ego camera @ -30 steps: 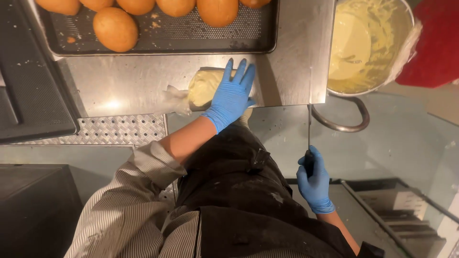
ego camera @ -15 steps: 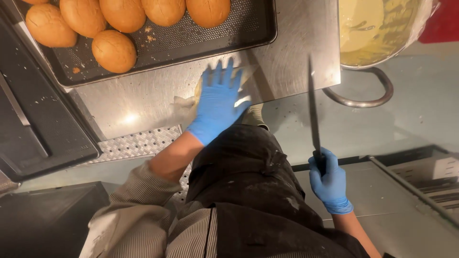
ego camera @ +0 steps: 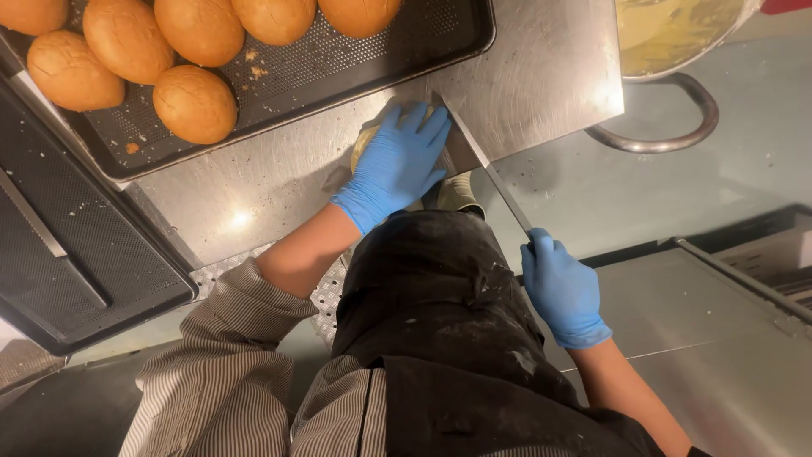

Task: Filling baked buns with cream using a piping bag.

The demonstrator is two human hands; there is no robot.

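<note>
1. Two blue-gloved hands are on the job. The left hand (ego camera: 396, 165) lies flat with its fingers spread wide over a pale bun (ego camera: 365, 145), pinning it to the steel worktop (ego camera: 541, 76).
2. Only a sliver of that bun peeks out at the glove's nine o'clock edge. It sits near the middle of the view, just off the five o'clock corner of the dark perforated tray (ego camera: 406, 59).
3. The right hand (ego camera: 560, 288) has its fingers curled tight round the handle of a long knife (ego camera: 478, 161), and the blade runs up toward eleven o'clock, its tip right beside the left fingertips.
4. Whether the blade has entered the bun, I cannot tell; the glove hides the meeting point.
5. Handling call: the bun looks light, soft and easily squashed, with a crust that may flake. A broad flat palm on top seems the right hold, pressing gently and keeping fingertips above the blade line.
6. Five or so golden baked buns (ego camera: 194, 103) rest on the tray at ten to twelve o'clock, well apart from the knife.
7. A metal bowl (ego camera: 677, 38) of yellowish batter sits at one o'clock, its loop handle hanging past the worktop edge.
</note>
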